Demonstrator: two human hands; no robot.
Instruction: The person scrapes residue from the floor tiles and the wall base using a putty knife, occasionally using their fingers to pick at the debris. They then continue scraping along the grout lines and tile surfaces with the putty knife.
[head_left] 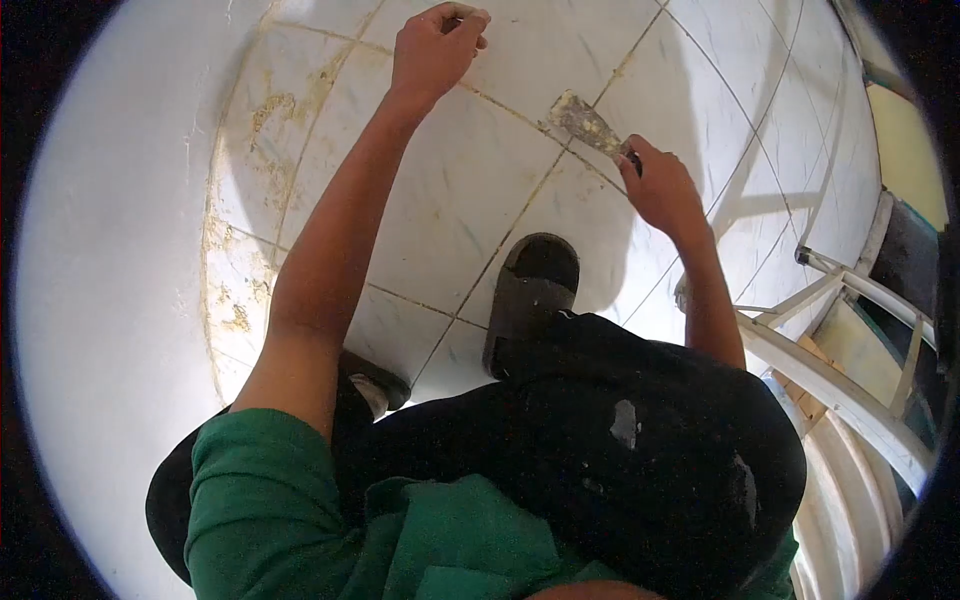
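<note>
My right hand (662, 190) grips the dark handle of a putty knife (585, 122), whose wide blade is smeared with pale yellowish residue. The blade lies low over the white floor tiles (450, 200), close to a crossing of grout lines. Farther forward and to the left, my left hand (440, 48) is closed, its fingers curled in and the thumb against them. I cannot tell whether anything is inside it. Yellow-brown residue (275, 112) marks the tiles to the left of that hand, along the foot of the wall.
A white wall (110, 300) curves along the left side. Below the hands are my dark slippers (535, 290) and black trousers with pale stains. On the right stand a white metal frame (850, 360) and, behind it, several boards (908, 150).
</note>
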